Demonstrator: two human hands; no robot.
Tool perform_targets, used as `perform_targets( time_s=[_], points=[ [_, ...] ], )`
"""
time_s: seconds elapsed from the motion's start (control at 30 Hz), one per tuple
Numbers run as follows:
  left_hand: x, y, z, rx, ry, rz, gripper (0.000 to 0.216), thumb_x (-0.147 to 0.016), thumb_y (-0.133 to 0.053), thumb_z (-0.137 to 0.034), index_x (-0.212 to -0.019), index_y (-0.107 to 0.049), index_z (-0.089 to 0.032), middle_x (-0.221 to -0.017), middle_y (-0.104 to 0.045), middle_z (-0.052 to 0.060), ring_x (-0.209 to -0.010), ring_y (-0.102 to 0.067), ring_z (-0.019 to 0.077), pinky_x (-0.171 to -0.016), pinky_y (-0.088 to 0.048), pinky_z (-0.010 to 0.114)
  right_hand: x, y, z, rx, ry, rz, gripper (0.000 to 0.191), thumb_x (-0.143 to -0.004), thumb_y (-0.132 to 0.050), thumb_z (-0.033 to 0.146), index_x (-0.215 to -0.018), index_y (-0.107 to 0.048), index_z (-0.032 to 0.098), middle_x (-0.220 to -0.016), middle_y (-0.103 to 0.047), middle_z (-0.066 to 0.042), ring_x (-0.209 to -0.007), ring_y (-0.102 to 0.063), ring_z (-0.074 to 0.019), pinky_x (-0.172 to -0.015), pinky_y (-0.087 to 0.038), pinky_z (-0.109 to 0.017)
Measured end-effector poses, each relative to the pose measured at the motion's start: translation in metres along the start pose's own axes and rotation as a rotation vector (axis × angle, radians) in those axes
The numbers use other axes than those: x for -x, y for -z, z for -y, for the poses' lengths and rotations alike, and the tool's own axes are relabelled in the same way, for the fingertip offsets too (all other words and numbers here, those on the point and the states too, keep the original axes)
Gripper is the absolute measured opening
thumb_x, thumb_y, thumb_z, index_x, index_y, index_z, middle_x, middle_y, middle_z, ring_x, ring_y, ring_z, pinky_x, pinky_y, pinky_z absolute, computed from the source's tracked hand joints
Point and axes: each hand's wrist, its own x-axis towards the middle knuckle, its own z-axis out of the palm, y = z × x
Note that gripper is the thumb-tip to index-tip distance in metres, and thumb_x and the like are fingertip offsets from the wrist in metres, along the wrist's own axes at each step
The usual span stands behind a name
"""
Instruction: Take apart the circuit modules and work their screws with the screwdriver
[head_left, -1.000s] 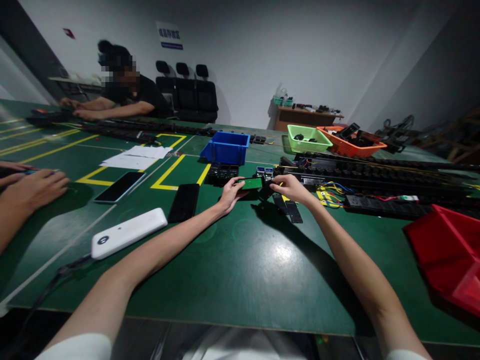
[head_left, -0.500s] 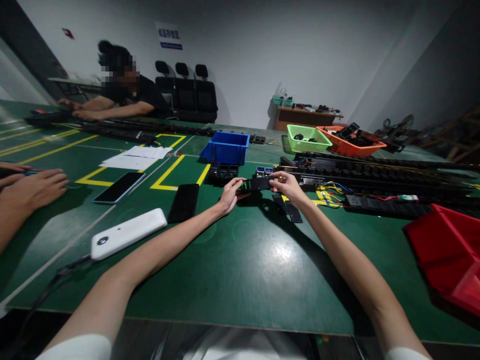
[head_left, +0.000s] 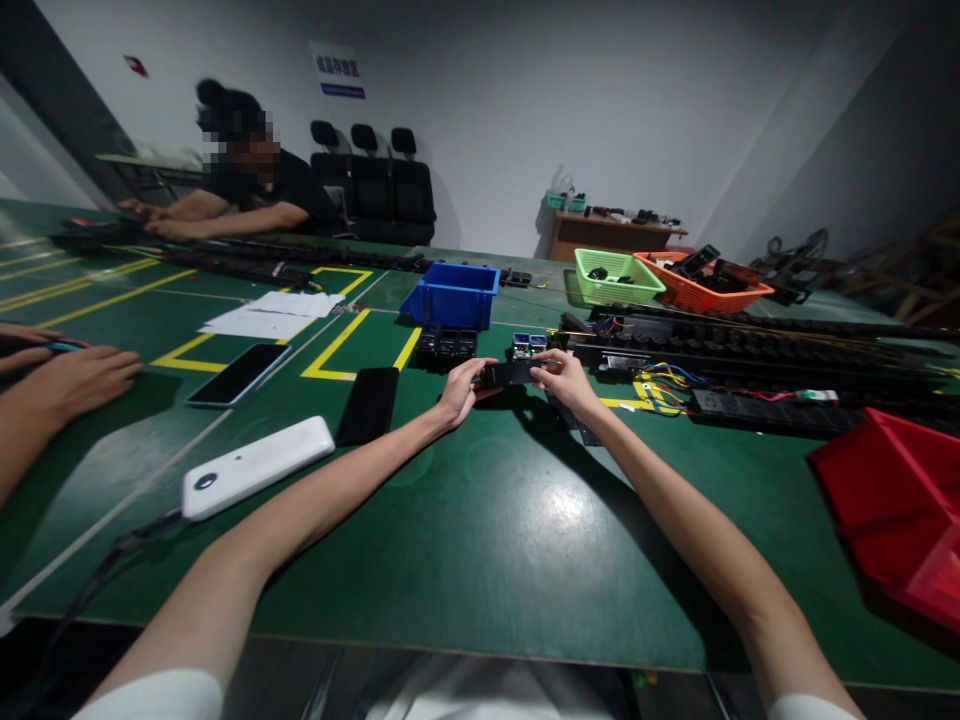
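From the head camera, both arms reach out over the green table (head_left: 465,540). The left hand (head_left: 459,388) and the right hand (head_left: 568,380) meet just above its far middle. Each is curled into a pinch on one end of a flat black part (head_left: 510,373), thumb and fingertips closed on it and the other fingers loosely bent. The part hangs level between them, just clear of the tabletop. It sits just in front of a cluster of small black modules (head_left: 447,343) and two blue-topped pieces (head_left: 529,343), with the blue bin (head_left: 452,293) beyond. A black phone (head_left: 367,403) lies near the left forearm, and long black power strips (head_left: 750,350) with loose coloured wires (head_left: 660,385) run off to the right. Because only fingertips grip the ends, uneven pressure could probably twist the part or let it slip onto the table. The right wrist also seems close enough to the wires to snag them.
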Motion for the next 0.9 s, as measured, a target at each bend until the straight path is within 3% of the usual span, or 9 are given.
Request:
perform_targets(
  time_s=[0.17, 0.43, 0.7, 0.9],
  points=[
    [0.002, -0.003, -0.001, -0.047, 0.017, -0.004, 0.031, -0.075, -0.071, -0.037, -0.098, -0.068, -0.016, -0.097, -0.065, 0.006, -0.086, -0.064, 0.0168, -0.084, -0.058, 0.043, 0.001, 0.001, -0.005, 0.15, 0.068, -0.043, 0.032, -0.071, -0.068, 0.041, -0.091, -0.06, 0.018, -0.071, -0.063, 0.0, -0.058, -0.063, -0.0153, -0.057, -0.051, -0.029],
    [0.003, -0.005, 0.001, -0.129, -0.029, 0.018, 0.042, -0.066, -0.08, -0.031, -0.102, -0.066, -0.015, -0.081, -0.064, 0.002, -0.084, -0.065, 0.0157, -0.089, -0.056, 0.043, 0.005, 0.003, -0.001, 0.571, 0.255, -0.137, 0.027, -0.078, -0.063, 0.04, -0.093, -0.065, 0.017, -0.08, -0.065, -0.005, -0.072, -0.059, -0.0185, -0.068, -0.047, -0.03],
    [0.003, -0.004, 0.002, -0.139, -0.04, 0.02, 0.042, -0.066, -0.08, -0.032, -0.101, -0.066, -0.015, -0.082, -0.064, 0.002, -0.083, -0.065, 0.0159, -0.089, -0.056, 0.045, 0.009, 0.002, -0.002, 0.624, 0.28, -0.139, 0.039, -0.08, -0.062, 0.04, -0.111, -0.055, 0.018, -0.076, -0.063, -0.002, -0.068, -0.058, -0.018, -0.067, -0.044, -0.029],
    [0.003, -0.004, 0.002, -0.146, -0.045, 0.022, 0.041, -0.066, -0.08, -0.032, -0.1, -0.065, -0.015, -0.084, -0.064, 0.003, -0.085, -0.065, 0.0165, -0.086, -0.057, 0.043, 0.01, 0.004, -0.002, 0.68, 0.348, -0.113, 0.027, -0.084, -0.058, 0.04, -0.101, -0.059, 0.018, -0.079, -0.06, -0.004, -0.072, -0.057, -0.019, -0.069, -0.045, -0.03]
  ],
)
